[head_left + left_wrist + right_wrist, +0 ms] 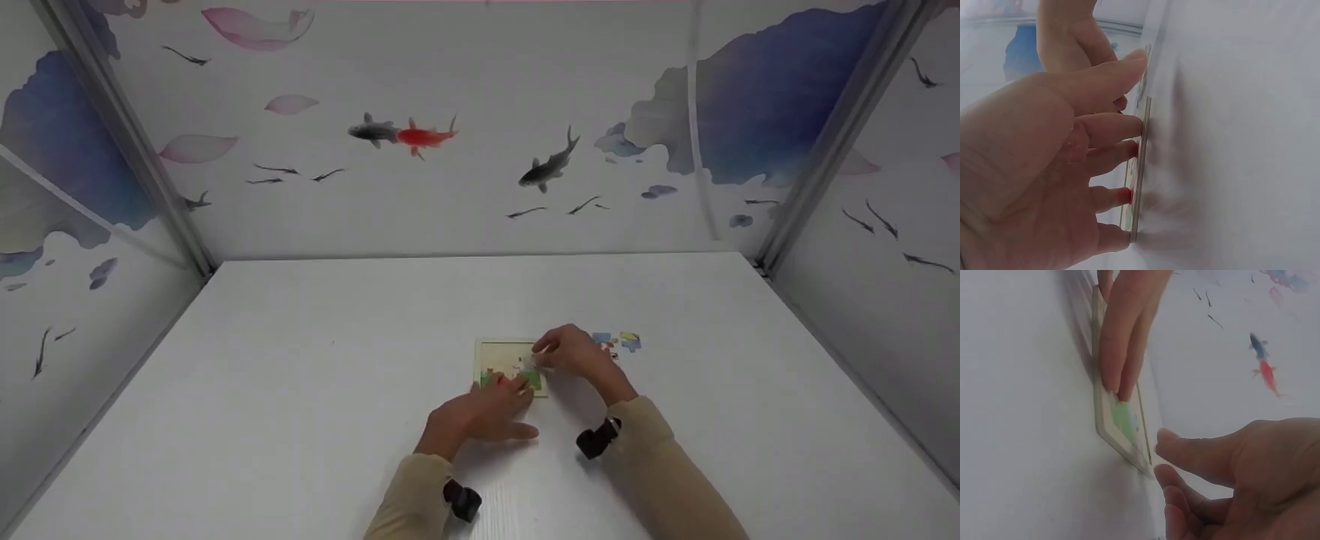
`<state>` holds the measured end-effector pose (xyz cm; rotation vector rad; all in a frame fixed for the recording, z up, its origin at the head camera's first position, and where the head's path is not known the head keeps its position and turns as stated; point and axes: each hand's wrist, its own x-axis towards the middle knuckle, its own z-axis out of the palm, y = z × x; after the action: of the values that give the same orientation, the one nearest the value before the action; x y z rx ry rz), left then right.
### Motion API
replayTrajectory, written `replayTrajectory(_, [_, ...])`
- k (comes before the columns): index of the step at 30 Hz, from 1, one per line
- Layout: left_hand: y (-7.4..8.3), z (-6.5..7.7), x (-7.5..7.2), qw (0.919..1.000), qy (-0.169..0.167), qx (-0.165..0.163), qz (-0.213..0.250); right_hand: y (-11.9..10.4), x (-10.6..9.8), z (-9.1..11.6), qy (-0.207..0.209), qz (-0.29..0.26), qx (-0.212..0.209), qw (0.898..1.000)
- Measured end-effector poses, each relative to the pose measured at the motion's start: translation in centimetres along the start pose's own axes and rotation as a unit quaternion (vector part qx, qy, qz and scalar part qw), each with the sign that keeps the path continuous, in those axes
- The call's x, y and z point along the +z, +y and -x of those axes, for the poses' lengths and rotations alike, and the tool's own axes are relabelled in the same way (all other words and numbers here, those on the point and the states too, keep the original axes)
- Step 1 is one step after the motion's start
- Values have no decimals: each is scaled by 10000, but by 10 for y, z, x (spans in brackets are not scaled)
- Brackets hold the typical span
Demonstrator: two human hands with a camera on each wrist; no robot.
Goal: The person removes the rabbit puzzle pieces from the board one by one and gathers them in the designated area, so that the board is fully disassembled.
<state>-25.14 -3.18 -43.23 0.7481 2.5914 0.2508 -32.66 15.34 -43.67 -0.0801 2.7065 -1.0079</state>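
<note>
A small wooden jigsaw puzzle board (477, 360) with a pale raised rim lies flat on the white table. Green, red and white picture pieces (535, 379) fill part of its near side; bare wood shows farther back. My left hand (491, 411) rests over the near edge, its outstretched fingers (1109, 160) pressing on the board and pieces. My right hand (576, 354) hovers by the board's right side. In the right wrist view its thumb and index fingertips (1167, 441) are close together with a narrow gap, and no piece is visible between them.
Several loose jigsaw pieces (630, 341), blue, yellow and red, lie on the table (337, 390) just beyond the right hand. Printed wall panels (480, 210) enclose the table at the back and both sides. Each wrist wears a small black camera (596, 441).
</note>
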Motion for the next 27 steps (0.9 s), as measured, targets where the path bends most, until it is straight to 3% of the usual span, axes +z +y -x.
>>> replayTrajectory(17, [2,1,0,9999,-44,-91,92,5,10,2,-78,-291,-280,9992])
replayTrajectory(27, [3,1,2,9996,-3,-157,244,0,9,1,325,-261,-295,9987])
